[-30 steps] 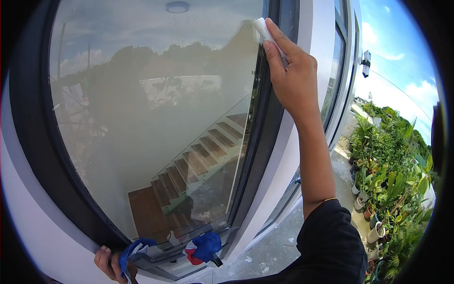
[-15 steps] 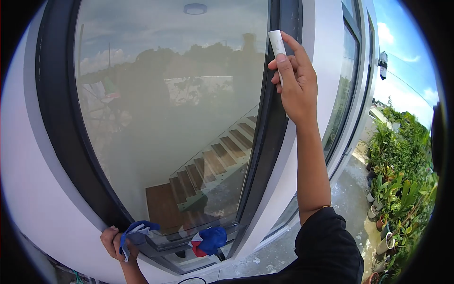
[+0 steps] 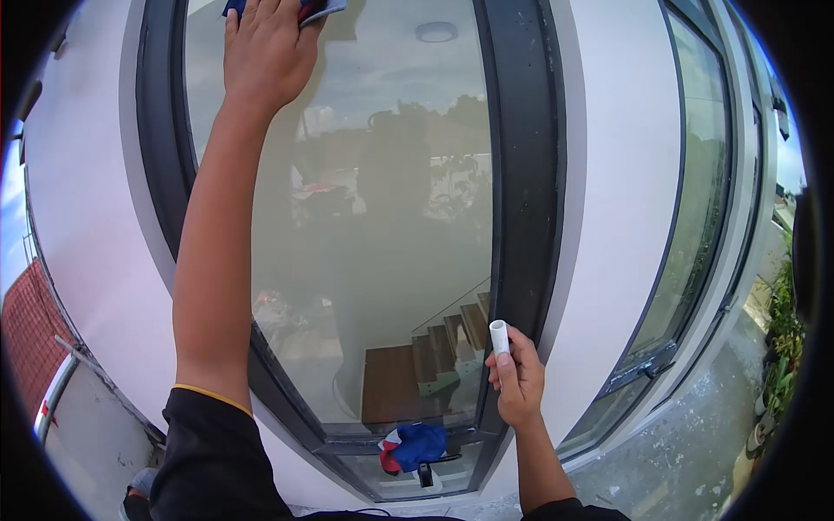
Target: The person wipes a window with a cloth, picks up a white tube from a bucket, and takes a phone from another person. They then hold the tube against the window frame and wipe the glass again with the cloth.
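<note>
At the top of the window, my left hand [image 3: 271, 61] is pressed flat over a folded dark blue cloth [image 3: 326, 9] against the glass [image 3: 382, 243]. Part of the cloth is cut off by the view's upper edge, and the fingers cover more of it. Lower down on the right, my right hand [image 3: 521, 386] grips a white tube [image 3: 499, 337] with a hollow round end pointing up. The fist hides the tube's lower part. This hand is in front of the right side of the dark window frame [image 3: 526, 174].
A blue, red and white cloth bundle [image 3: 417, 443] is at the window's lower bar, by a black handle [image 3: 426, 474]. Another window [image 3: 695, 174] is to the right, above a concrete floor [image 3: 695, 417]. Plants [image 3: 782, 347] line the far right. Red netting [image 3: 35, 313] is at left.
My left hand has gone from the lower frame corner to the upper glass with the cloth. My right hand has come down along the right frame, still gripping the tube. The view has shifted.
</note>
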`<state>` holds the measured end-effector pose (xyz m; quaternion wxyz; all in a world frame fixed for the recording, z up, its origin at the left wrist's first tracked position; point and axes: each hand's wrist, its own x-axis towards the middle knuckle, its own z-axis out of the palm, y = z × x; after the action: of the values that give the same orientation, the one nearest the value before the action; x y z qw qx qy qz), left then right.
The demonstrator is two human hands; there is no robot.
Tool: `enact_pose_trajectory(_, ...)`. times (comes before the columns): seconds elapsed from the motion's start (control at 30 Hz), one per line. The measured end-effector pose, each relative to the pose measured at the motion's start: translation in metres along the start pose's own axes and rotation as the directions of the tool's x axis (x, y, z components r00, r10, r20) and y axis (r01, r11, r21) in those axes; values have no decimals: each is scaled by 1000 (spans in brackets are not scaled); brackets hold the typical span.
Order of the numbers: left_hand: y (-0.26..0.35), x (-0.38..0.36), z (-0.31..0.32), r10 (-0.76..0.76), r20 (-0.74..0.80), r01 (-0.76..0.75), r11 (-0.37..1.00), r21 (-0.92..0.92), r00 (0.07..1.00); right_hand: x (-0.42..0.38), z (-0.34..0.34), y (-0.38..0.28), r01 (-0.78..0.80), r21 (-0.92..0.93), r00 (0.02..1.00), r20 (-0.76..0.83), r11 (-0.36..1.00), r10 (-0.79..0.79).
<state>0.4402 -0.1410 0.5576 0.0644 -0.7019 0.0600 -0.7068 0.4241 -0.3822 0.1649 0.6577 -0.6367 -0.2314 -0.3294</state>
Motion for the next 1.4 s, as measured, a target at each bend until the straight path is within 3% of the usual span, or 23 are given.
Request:
enact_pose_trajectory(0.03,13,3,6,-16,-47,15,1000,-26,999,-12,-6,7,-23,-3,1000,21,1000,23)
enact_pose_trajectory(0.1,30,-40,35,332,-173,-336,942,7,927,-26,-15,22,-81,24,996,49,996,79)
enact_pose_trajectory(0.17,75,-123,10,562,199,-519,823,-232,803,-44,-25,35,-163,76,985,67,984,158)
enact_pose_trajectory(0.23,68,-181,9,699,287,-590,710,-385,655,-65,-35,43,-247,85,965,115,965,237)
enact_pose_trajectory(0.33,33,-115,2,668,333,-678,727,-104,665,-86,-46,48,-355,91,926,174,930,336)
enact_pose_trajectory(0.37,22,-74,9,595,230,-613,790,8,770,-89,-47,52,-368,102,919,194,924,345)
enact_pose_trajectory(0.4,9,-31,20,519,61,-520,854,-4,852,-91,-46,56,-384,115,911,212,916,355)
enact_pose_trajectory(0.43,-6,9,29,444,-6,-444,894,-65,896,-93,-44,60,-397,126,904,225,909,364)
enact_pose_trajectory(0.47,11,32,18,173,69,-170,984,-45,983,-92,-42,60,-446,145,884,226,883,409)
enact_pose_trajectory(0.57,27,-3,55,299,-171,-302,953,7,939,-85,-38,55,-407,136,899,235,903,370)
enact_pose_trajectory(0.63,74,-96,29,399,51,-391,912,-120,915,-78,-43,55,-286,113,943,209,951,259)
enact_pose_trajectory(0.7,89,-199,7,512,341,-438,857,-274,789,-63,-54,46,-174,56,972,170,983,162)
enact_pose_trajectory(0.77,78,-289,0,683,352,-573,729,-374,640,-30,-68,19,46,-30,990,134,999,-41)
enact_pose_trajectory(0.83,58,-319,2,797,310,-692,605,-394,519,11,-85,-17,195,-144,964,210,970,-163)
enact_pose_trajectory(0.9,39,-326,1,863,290,-763,502,-408,413,65,-76,-74,488,-332,868,282,807,-409)
enact_pose_trajectory(0.93,34,-321,3,860,257,-788,508,-347,441,93,-63,-94,606,-377,795,259,700,-549)
enact_pose_trajectory(1.0,25,-309,-1,749,280,-682,663,-309,601,139,-36,-132,624,-467,763,191,626,-618)
enact_pose_trajectory(1.03,22,-305,-4,686,291,-624,727,-287,666,165,-23,-143,666,-518,698,181,537,-693)
enact_pose_trajectory(1.07,20,-303,-6,621,294,-574,784,-237,727,187,-13,-153,685,-547,668,207,482,-715)
enact_pose_trajectory(1.13,20,-310,-7,510,297,-462,859,-220,807,225,1,-161,721,-651,541,316,237,-780)
enact_pose_trajectory(1.17,22,-315,-7,450,297,-400,891,-215,843,233,5,-166,718,-667,529,339,198,-778)
enact_pose_trajectory(1.33,26,-321,-5,340,269,-289,934,-210,901,247,22,-182,725,-688,414,460,-20,-785)
enact_pose_trajectory(1.4,26,-321,-3,349,233,-301,928,-218,908,251,24,-185,710,-704,421,469,-40,-777)
